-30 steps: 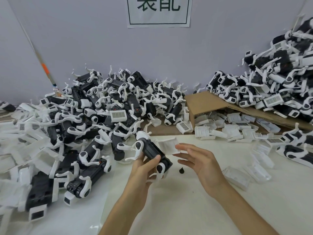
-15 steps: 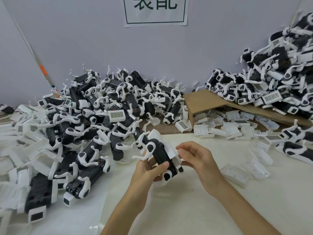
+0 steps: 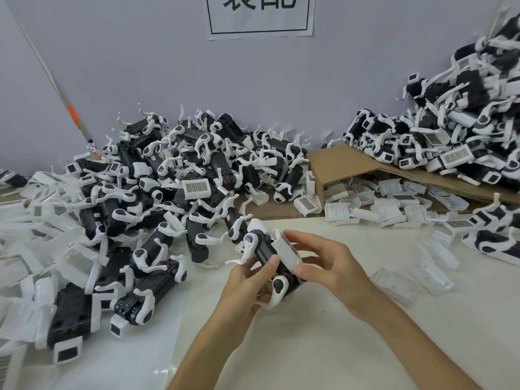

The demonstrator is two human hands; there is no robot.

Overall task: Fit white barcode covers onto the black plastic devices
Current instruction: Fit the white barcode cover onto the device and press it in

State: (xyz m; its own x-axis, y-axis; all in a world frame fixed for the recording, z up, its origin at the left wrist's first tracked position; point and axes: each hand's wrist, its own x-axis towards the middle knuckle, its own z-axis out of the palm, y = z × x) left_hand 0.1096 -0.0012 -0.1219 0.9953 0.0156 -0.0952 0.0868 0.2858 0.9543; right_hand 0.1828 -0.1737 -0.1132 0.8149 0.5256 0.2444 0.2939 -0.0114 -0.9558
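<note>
A black plastic device [image 3: 263,250] with white clips is held above the table's middle. My left hand [image 3: 247,280] grips it from below, thumb across its black side. A white barcode cover [image 3: 287,250] lies against the device's right face. My right hand [image 3: 326,263] pinches that cover, fingers over its far end and thumb at its near end. The underside of the device is hidden by my left palm.
A big heap of black devices [image 3: 174,187] fills the left and back. A second heap [image 3: 455,142] rises at the right on a cardboard sheet [image 3: 340,164]. Loose white covers [image 3: 374,204] lie under the cardboard; clear trays [image 3: 394,285] sit at the right.
My right hand went from hovering open beside the device to holding the white cover against its side. The device tilted more upright and came a little nearer to me.
</note>
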